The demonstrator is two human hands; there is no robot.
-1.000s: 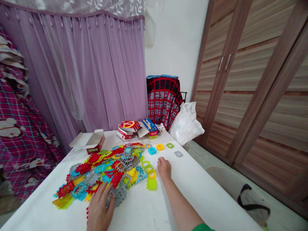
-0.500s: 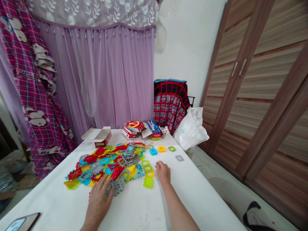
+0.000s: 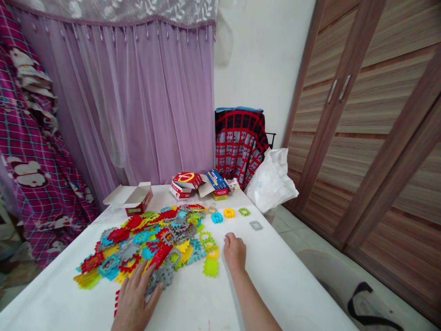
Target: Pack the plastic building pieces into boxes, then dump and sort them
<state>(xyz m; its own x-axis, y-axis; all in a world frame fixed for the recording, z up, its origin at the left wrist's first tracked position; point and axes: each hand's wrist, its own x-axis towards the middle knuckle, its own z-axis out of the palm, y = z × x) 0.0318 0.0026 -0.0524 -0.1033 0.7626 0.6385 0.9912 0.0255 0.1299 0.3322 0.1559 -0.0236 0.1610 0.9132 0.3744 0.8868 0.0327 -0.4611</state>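
My left hand (image 3: 134, 294) lies with its fingers spread at the near edge of a heap of flat plastic interlocking pieces (image 3: 141, 236) in red, blue, yellow, green and grey. Its fingertips touch a red piece (image 3: 159, 256) and grey pieces (image 3: 165, 274); another red piece shows partly beneath the hand. My right hand (image 3: 235, 250) rests on the table as a loose fist, and nothing sticks out of it. Just left of it lies a lime green square piece (image 3: 210, 267). Beyond the fist lie single pieces: blue (image 3: 217, 218), yellow (image 3: 229, 213), green (image 3: 244, 211) and grey (image 3: 256, 225).
An opened box (image 3: 139, 202) stands behind the heap on the white table (image 3: 193, 305). Farther back are a red box (image 3: 186, 181) and a blue box (image 3: 217, 180). A white plastic bag (image 3: 272, 181) is at the right edge, near a wooden wardrobe (image 3: 361, 119).
The view has shifted slightly, so the heap and left hand appear lower and farther left. The phone at lower left has left the picture. Both hands keep about the same pose.
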